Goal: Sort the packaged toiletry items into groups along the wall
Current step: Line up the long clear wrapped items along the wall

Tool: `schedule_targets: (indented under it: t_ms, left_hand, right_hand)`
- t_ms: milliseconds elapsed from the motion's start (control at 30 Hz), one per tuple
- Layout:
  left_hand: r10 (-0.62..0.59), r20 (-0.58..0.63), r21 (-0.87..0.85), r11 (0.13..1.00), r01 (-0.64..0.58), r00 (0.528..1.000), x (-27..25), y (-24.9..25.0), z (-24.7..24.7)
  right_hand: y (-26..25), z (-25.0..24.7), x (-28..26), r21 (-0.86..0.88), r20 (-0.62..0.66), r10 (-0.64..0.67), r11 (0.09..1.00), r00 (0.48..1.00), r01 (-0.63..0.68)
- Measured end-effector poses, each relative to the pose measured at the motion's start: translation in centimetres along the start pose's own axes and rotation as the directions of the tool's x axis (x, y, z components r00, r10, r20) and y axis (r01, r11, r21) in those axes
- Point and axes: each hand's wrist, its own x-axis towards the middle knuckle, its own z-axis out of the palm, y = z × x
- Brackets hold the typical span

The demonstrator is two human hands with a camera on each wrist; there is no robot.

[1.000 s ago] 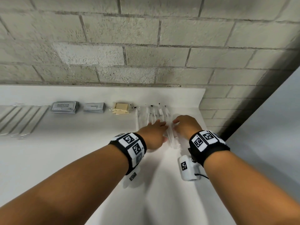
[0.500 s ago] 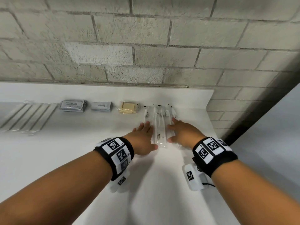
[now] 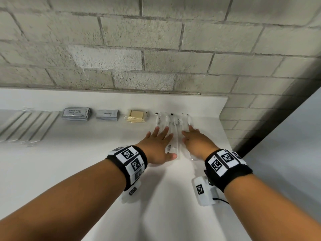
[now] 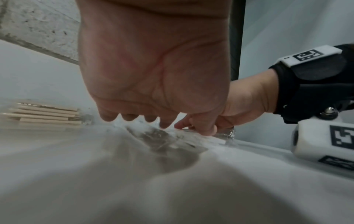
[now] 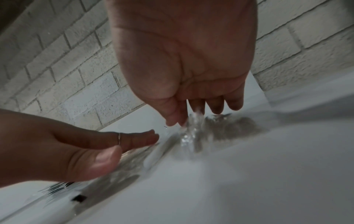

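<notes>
Against the grey block wall (image 3: 156,49), at the right end of the white countertop (image 3: 69,171), a cluster of clear plastic-wrapped white toiletry sticks (image 3: 174,129) is flanked by both hands. The left hand (image 3: 157,146) is laid flat on the cluster's left side, fingers straight and spread; the right hand (image 3: 197,141) is pressed on its right side, fingers extended, nothing gripped. Further left along the wall, tan packets (image 3: 136,116), grey sachets (image 3: 107,115), a grey shampoo sachet stack (image 3: 75,113) and long white wrapped strips (image 3: 26,126) are lined up.

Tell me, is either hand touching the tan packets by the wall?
No: in the head view both the left hand and right hand lie on the clear packets, apart from the tan packets.
</notes>
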Motion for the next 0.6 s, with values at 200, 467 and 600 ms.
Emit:
schedule_targets:
  t_ms: [200, 467, 600]
  left_hand:
    - [-0.029, 0.013, -0.048, 0.998, 0.030, 0.999, 0.4, 0.2, 0.2]
    - [-0.117, -0.080, -0.058, 0.992, 0.113, 0.990, -0.1, -0.4, 0.2]
    - [-0.158, -0.031, -0.051, 0.986, 0.157, 0.987, 0.3, -0.7, 0.6]
  right_hand:
    - [-0.1, -0.2, -0.4, 0.057, 0.010, 0.007, 0.998, 1.000, -0.008]
    - [0.7, -0.6, -1.2, 0.060, -0.026, 0.094, 0.994, 0.995, -0.092]
    - [0.6, 0.0, -1.0, -0.002, -0.010, 0.127, 0.992, 0.992, -0.127]
